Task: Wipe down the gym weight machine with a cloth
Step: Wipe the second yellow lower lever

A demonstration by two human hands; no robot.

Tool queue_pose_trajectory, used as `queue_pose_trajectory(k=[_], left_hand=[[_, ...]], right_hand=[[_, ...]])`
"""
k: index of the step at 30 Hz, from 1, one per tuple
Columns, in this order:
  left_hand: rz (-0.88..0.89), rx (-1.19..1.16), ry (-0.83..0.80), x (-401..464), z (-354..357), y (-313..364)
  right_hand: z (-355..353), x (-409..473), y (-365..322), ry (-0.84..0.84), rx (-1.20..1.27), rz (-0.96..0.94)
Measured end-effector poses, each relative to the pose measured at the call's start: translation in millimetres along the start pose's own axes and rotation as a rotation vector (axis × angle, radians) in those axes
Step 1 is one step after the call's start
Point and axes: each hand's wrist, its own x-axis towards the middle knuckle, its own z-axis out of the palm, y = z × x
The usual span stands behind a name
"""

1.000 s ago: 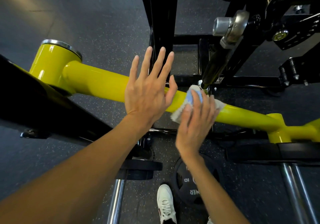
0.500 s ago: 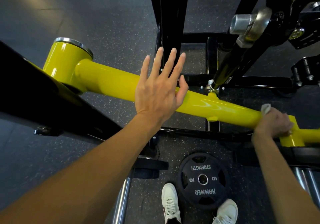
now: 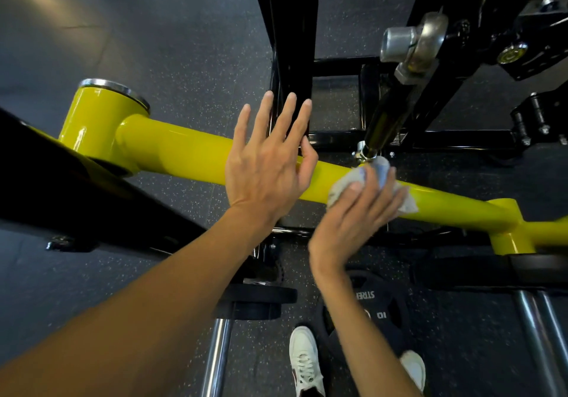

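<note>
1. Yellow, glossy round tube (image 3: 184, 150) of the weight machine runs from a chrome-capped hub (image 3: 113, 87) at left.
2. Left hand (image 3: 267, 172) hovers over it, fingers straight and spread, holding nothing.
3. Right hand (image 3: 359, 209) presses the crumpled pale cloth (image 3: 381, 178) flat-fingered on the tube; half a second ago it was further right near the joint, so the stroke has swept back.
4. Speckled rubber floor (image 3: 153, 43) lies below.

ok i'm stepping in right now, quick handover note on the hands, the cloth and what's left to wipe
Left hand: open, fingers spread, over the yellow arm; contact unclear.
Right hand: presses the cloth flat on the yellow arm, beside the black strut joint.
Done: cannot tell which parts are already clean.
Left: keep wiping along the yellow arm toward the round hub, then the black frame.
</note>
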Motion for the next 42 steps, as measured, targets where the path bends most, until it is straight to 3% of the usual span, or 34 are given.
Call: queue_pose_trajectory(k=[5, 7, 10, 17, 21, 25, 32, 35, 37, 42], left_hand=[[-0.006, 0.014, -0.028, 0, -1, 0], [-0.003, 0.019, -0.034, 0, -1, 0], [-0.005, 0.020, -0.040, 0, -2, 0], [-0.017, 0.013, -0.047, -1, -2, 1], [-0.015, 0.017, -0.038, 0, -1, 1], [-0.019, 0.021, -0.044, 0, -1, 0], [-0.021, 0.046, -0.052, 0, -4, 2], [-0.020, 0.056, -0.083, -1, -5, 2], [-0.021, 0.060, -0.092, -1, -6, 2], [-0.019, 0.056, -0.092, -1, -6, 1]], right_hand=[[-25, 11, 39, -0.210, -0.146, -0.385], [-37, 31, 67, -0.249, -0.167, -0.381], [-50, 59, 94, -0.195, -0.126, -0.209], [-51, 123, 116, -0.058, -0.016, 0.383], [-44, 123, 107, 0.008, 0.031, 0.498], [-33, 78, 70, -0.012, 0.074, 0.440], [-15, -15, -7, -0.155, 0.081, -0.009], [-23, -14, 12, -0.215, 0.034, -0.179], [-29, 1, 35, -0.224, 0.023, -0.185], [-41, 55, 88, -0.112, 0.039, 0.032]])
